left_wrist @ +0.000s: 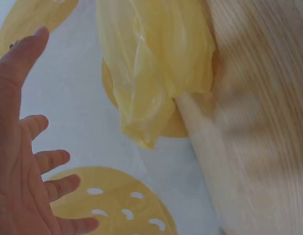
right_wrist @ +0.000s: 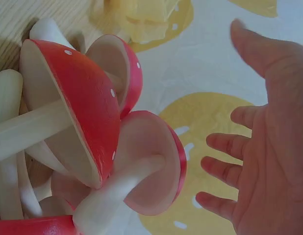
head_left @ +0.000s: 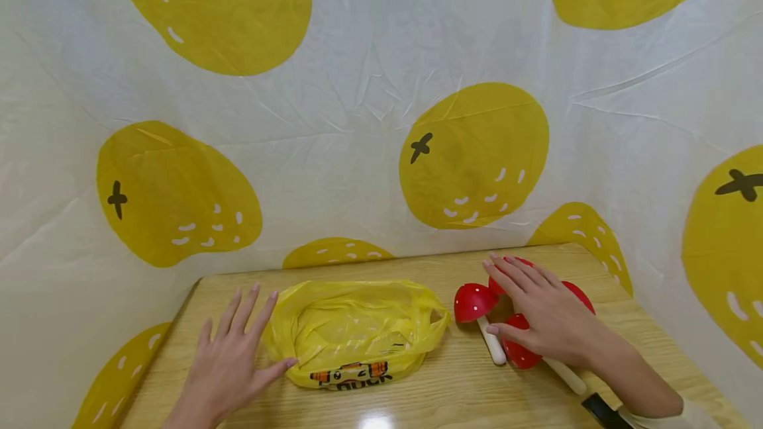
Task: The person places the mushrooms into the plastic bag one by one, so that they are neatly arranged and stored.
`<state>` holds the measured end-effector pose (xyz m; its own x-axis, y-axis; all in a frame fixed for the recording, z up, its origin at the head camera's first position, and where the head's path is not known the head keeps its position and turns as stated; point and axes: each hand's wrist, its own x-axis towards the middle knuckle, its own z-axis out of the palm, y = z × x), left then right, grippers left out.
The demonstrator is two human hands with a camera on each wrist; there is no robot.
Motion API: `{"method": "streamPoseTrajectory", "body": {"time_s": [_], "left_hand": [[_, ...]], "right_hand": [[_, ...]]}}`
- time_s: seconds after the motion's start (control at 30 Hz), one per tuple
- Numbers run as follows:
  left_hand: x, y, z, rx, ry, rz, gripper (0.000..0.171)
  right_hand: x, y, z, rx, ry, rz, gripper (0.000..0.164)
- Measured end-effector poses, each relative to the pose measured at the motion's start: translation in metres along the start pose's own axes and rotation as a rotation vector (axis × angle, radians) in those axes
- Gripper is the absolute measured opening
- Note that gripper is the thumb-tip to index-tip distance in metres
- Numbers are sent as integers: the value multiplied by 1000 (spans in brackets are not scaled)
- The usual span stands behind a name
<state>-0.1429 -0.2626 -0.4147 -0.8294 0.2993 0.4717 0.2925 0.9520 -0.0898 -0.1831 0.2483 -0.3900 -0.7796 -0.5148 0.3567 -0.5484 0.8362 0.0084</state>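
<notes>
A yellow plastic bag (head_left: 352, 333) with a printed duck design lies on the wooden table, its mouth spread wide and facing up. At the bag's left edge is my left hand (head_left: 229, 356), fingers straight and spread, thumb toward the bag's front corner. My right hand (head_left: 545, 313) hovers over a cluster of toy mushrooms, fingers extended and holding nothing. One red-capped mushroom (head_left: 475, 303) with white dots and a pale stem lies on the cluster's left. In the right wrist view, several mushrooms (right_wrist: 78, 93) lie heaped beside the open palm; the hand partly hides them in the head view.
The light wooden table (head_left: 441, 389) ends at a white curtain (head_left: 334, 177) printed with large yellow fruit, which hangs behind it and along both sides. A dark strap (head_left: 605, 410) circles the right wrist.
</notes>
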Motion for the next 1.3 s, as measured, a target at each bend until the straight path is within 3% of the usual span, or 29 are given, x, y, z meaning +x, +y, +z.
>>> {"method": "streamPoseTrajectory", "body": {"time_s": [0.13, 0.3, 0.43, 0.73, 1.0, 1.13, 1.3], "left_hand": [[2, -5, 1, -44, -71, -30, 101], [0, -14, 4, -180, -175, -119, 101], [-3, -20, 11, -277, -215, -170, 101], [0, -30, 23, -441, -284, -217, 89], [9, -39, 32, -589, -381, -257, 77], [11, -43, 36, -647, -398, -278, 68], [16, -47, 41, -682, -369, -273, 64]], "right_hand": [[-2, 1, -5, 85, -22, 46, 96], [-5, 2, -11, 173, -40, 115, 88], [-7, 5, -14, 202, -12, 141, 80], [-16, 10, -18, 233, 70, 110, 61], [-23, 9, -21, 236, 79, 137, 43], [-24, 10, -23, 243, 50, 158, 37], [-25, 14, -27, 253, -13, 222, 36]]}}
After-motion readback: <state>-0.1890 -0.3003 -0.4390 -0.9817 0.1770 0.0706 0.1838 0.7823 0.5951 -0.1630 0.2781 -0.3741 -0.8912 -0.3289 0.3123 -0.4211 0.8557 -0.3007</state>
